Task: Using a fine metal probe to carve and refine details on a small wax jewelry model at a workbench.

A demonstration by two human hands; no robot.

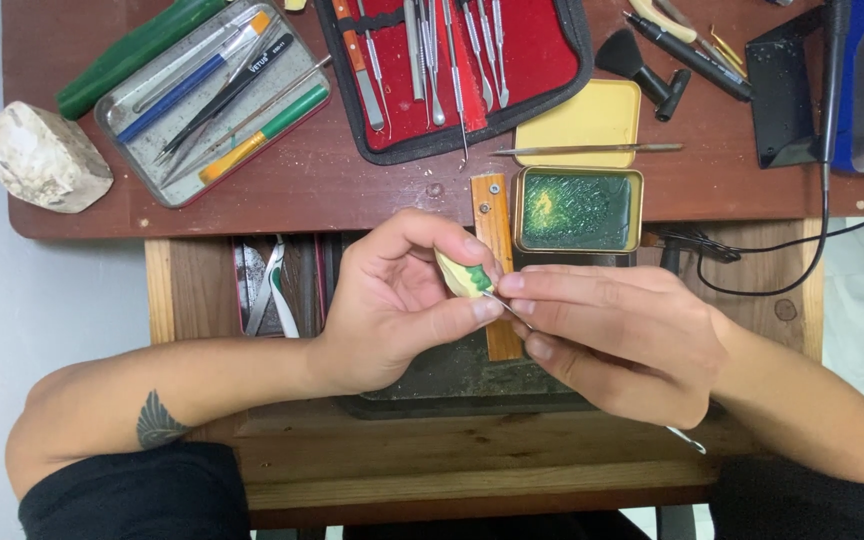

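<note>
Desk (352,190); tool tip (497,296) (perhaps hidden)

1. A small cream-yellow piece (460,276) with green patches on its face, roughly wedge-shaped, is pinched between the thumb and fingertips of the left hand (392,305). It is held in the air, tilted, just near of the green-filled tin.
2. A thin metal tool (512,311), a slim silver rod, is held in the right hand (617,340). Its tip touches the lower edge of the piece; its far end pokes out near the right wrist.
</note>
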